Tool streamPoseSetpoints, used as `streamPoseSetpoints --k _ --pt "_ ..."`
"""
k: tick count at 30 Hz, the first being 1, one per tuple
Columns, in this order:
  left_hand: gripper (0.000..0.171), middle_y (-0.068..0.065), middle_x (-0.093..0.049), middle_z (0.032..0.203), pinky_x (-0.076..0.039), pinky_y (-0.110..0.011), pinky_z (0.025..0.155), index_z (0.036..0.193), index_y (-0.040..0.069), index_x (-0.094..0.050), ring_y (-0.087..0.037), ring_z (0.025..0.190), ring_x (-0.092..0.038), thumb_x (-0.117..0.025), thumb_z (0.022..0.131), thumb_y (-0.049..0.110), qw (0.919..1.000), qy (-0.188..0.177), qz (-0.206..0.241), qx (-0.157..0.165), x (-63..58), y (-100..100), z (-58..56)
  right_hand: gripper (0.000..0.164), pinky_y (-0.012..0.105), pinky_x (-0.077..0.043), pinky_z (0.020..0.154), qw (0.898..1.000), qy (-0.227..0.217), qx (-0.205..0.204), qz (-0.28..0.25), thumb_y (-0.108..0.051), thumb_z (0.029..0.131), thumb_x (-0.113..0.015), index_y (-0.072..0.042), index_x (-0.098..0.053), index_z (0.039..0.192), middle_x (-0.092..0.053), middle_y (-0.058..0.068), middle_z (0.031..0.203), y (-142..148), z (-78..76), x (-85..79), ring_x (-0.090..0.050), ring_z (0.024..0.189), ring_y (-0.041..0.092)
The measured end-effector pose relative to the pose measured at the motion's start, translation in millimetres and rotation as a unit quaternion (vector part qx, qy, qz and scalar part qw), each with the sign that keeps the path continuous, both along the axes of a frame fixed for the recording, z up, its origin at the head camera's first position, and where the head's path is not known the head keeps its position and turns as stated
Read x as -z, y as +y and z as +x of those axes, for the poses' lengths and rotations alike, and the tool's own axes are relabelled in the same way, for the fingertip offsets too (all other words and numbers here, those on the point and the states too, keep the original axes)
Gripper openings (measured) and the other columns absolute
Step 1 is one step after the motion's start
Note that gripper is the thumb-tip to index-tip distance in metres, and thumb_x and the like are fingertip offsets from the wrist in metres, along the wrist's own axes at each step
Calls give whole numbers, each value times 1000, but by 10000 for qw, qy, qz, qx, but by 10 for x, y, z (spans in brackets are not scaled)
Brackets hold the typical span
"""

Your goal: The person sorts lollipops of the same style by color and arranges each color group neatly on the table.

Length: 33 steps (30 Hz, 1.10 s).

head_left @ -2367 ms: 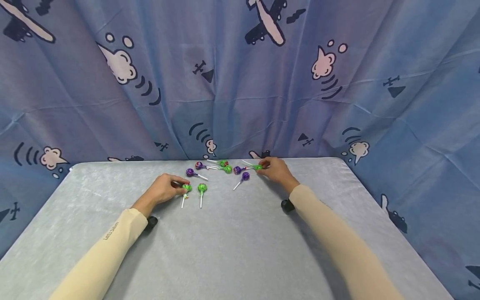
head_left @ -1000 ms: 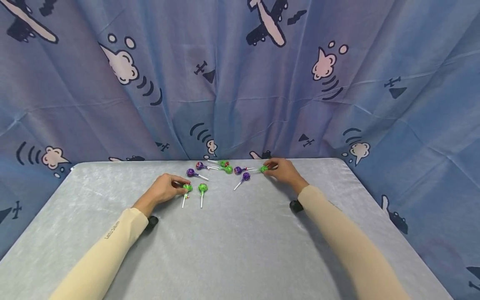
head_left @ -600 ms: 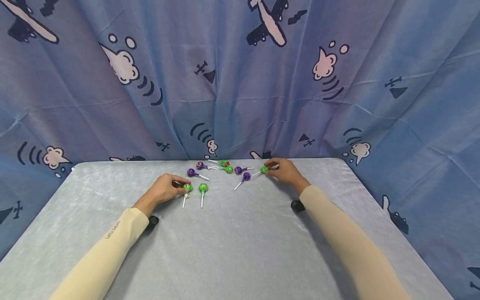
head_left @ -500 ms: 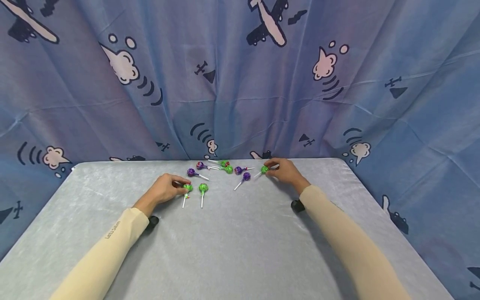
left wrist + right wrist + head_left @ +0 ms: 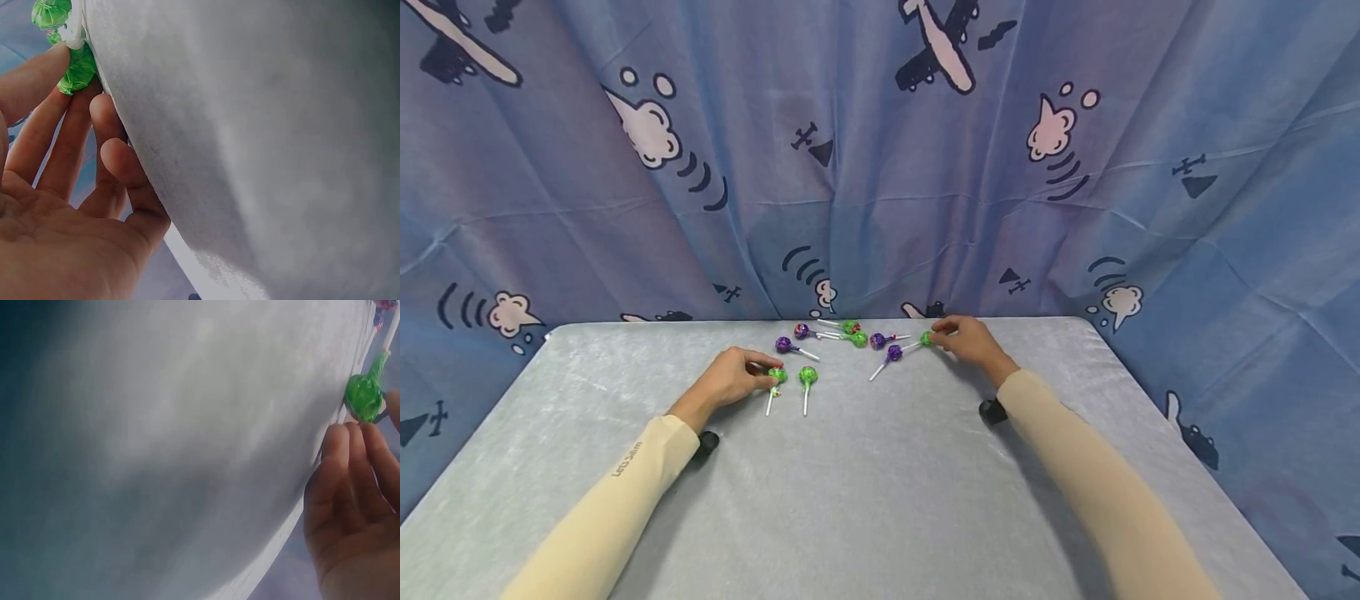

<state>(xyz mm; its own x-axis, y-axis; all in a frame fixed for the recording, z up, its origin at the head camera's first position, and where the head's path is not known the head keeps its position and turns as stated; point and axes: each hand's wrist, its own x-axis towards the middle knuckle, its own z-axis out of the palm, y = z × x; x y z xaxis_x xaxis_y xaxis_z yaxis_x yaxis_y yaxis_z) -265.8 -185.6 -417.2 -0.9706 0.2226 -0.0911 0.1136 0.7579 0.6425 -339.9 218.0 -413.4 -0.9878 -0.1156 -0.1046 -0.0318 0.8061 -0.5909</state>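
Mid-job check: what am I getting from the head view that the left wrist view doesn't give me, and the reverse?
Only the head view: the right hand with its green lollipop, and the four purple lollipops lying toward the far edge.

Only the left wrist view: the palm side of the left hand, including its curled lower fingers.

Both: that left hand holding a green lollipop by its head, another green lollipop close by, and part of the gray table.
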Motion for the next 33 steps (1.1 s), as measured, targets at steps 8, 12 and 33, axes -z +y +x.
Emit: streamPoseSetpoints --k 8,12,33 --pt "32 -13 -71 122 -51 -36 83 121 12 -73 -27 106 -66 -74 90 20 10000 -9 25 -16 2 8 -13 38 37 -50 82 9999 58 -91 104 -33 97 -64 -9 -66 126 -67 15 121 -38 21 -8 -61 109 30" --pt "32 -13 -71 122 -51 -36 83 120 12 -73 -27 105 -66 -74 89 19 10000 28 24 -14 -4 7 -19 36 38 -52 85 9997 81 -206 112 -27 97 -64 -9 -65 128 -67 16 123 -23 12 -6 -61 116 32" --pt "32 -13 -72 120 -50 -32 80 120 12 -74 -26 103 -67 -74 89 19 9999 93 53 -4 17 -9 -15 38 48 -48 102 9981 -102 -574 -174 -20 97 -64 -11 -62 134 -60 16 138 -29 1 13 -58 126 37"
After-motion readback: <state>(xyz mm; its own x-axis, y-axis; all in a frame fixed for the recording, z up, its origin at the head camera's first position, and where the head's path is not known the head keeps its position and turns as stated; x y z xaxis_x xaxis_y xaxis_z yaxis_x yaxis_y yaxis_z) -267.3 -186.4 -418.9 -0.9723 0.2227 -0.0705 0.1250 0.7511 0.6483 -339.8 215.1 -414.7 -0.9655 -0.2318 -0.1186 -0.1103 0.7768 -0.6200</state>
